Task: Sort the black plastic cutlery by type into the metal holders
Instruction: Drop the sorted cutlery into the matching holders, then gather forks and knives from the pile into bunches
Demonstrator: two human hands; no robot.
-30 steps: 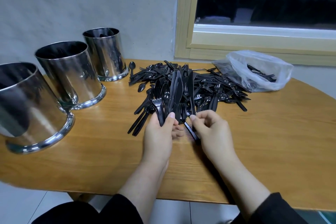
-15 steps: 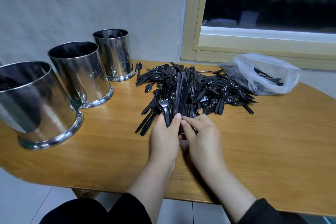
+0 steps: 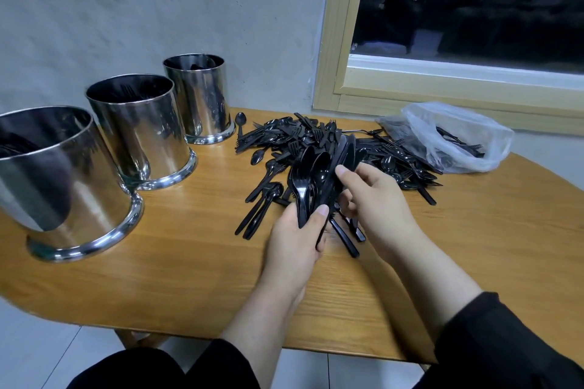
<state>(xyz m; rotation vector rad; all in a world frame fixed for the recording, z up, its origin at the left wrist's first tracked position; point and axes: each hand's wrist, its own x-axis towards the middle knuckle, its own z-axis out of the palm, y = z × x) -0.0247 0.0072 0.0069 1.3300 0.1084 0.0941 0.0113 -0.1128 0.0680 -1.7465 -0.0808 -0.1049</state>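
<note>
A heap of black plastic cutlery (image 3: 319, 139) lies mid-table. My left hand (image 3: 294, 241) grips a bundle of spoons, forks and knives (image 3: 311, 181) by the handles, fanned upward. My right hand (image 3: 376, 202) reaches across the bundle, its thumb on the knives at the bundle's right side and its fingers curled round them. Three metal holders stand in a row on the left: the near one (image 3: 53, 180), the middle one (image 3: 142, 129) with forks inside, the far one (image 3: 199, 95) with dark cutlery inside.
A clear plastic bag (image 3: 458, 136) holding more black cutlery lies at the back right under the window frame (image 3: 335, 41). The wooden table (image 3: 189, 262) has a rounded front edge close to my body. A grey wall stands behind the holders.
My left hand has lifted the bundle off the table and tilted it up. My right hand moved from the handles' base up to the knives in the bundle.
</note>
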